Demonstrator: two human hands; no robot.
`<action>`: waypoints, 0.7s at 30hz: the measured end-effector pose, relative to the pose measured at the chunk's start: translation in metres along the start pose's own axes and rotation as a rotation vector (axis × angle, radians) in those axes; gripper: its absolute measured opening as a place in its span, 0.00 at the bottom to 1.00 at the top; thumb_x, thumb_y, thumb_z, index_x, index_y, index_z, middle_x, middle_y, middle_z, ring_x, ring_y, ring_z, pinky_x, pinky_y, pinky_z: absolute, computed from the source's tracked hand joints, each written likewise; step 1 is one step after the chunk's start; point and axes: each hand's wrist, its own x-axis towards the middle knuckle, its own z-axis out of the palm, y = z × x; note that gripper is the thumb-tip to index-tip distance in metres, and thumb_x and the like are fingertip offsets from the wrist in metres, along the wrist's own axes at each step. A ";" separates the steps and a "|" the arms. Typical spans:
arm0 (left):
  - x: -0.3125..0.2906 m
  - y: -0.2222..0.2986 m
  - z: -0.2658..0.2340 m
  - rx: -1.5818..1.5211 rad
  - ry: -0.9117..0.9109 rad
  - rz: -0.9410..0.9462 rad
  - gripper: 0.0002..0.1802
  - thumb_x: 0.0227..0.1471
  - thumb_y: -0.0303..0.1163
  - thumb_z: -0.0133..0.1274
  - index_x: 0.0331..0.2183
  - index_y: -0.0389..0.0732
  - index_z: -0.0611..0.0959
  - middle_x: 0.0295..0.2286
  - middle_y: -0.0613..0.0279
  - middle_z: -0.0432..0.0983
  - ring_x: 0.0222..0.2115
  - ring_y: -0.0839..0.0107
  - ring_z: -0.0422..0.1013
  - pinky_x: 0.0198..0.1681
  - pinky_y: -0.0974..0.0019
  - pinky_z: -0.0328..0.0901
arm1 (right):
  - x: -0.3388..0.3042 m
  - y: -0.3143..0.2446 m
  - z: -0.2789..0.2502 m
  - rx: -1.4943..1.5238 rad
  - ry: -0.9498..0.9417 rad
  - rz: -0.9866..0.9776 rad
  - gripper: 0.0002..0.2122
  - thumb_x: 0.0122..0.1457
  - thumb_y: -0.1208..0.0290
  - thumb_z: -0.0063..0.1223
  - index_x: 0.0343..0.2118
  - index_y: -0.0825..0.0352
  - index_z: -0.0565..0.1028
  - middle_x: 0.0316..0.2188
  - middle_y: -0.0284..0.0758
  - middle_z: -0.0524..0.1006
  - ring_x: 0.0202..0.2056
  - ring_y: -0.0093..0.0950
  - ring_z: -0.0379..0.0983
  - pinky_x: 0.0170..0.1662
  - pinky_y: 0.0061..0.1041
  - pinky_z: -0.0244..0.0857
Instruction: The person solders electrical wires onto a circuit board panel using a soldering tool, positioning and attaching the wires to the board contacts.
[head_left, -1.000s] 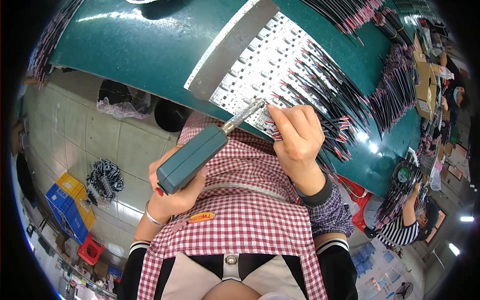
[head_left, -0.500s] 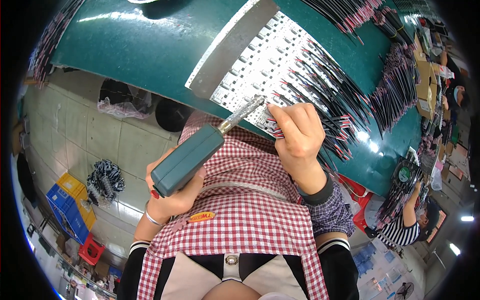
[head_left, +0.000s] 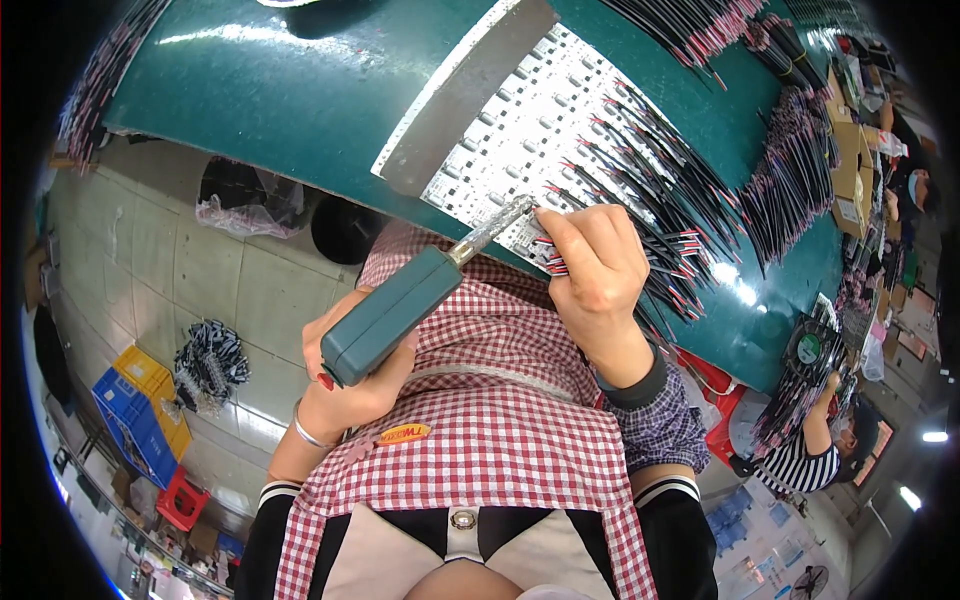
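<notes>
while the left hand (head_left: 350, 385) grips the green soldering iron (head_left: 395, 315) at frame centre and the right hand (head_left: 595, 270) pinches a wire (head_left: 552, 262) on the white board (head_left: 545, 120), a slipped tip could burn fingers.

Dark green counter (head_left: 300, 90) glaring under overhead light. Pale tiled floor (head_left: 170, 270) below, with blue crate (head_left: 125, 425), yellow crate (head_left: 150, 375) and red crate (head_left: 180, 503) at lower left.

Bright overhead light glares on the green table (head_left: 280, 90); sharp centre, heavy fisheye bending, black corners.
</notes>
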 end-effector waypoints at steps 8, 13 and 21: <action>-0.009 -0.002 -0.001 -0.020 0.049 -0.040 0.12 0.36 0.18 0.61 0.31 0.30 0.83 0.30 0.48 0.79 0.26 0.58 0.78 0.30 0.66 0.72 | 0.000 0.001 0.001 0.004 0.008 -0.002 0.23 0.30 0.88 0.51 0.35 0.70 0.81 0.25 0.35 0.73 0.30 0.35 0.70 0.32 0.32 0.65; -0.009 0.000 -0.002 -0.036 0.035 -0.080 0.12 0.36 0.18 0.61 0.31 0.28 0.83 0.29 0.48 0.79 0.25 0.60 0.77 0.29 0.66 0.71 | 0.001 0.001 0.000 0.023 0.008 0.012 0.22 0.30 0.88 0.51 0.35 0.70 0.80 0.25 0.35 0.73 0.30 0.35 0.71 0.32 0.32 0.65; -0.005 -0.003 -0.001 0.033 -0.018 0.052 0.10 0.36 0.17 0.60 0.28 0.30 0.82 0.25 0.52 0.75 0.22 0.61 0.74 0.26 0.66 0.69 | 0.002 0.001 -0.001 0.026 0.008 0.002 0.22 0.30 0.89 0.51 0.34 0.70 0.80 0.25 0.36 0.74 0.30 0.35 0.71 0.32 0.32 0.65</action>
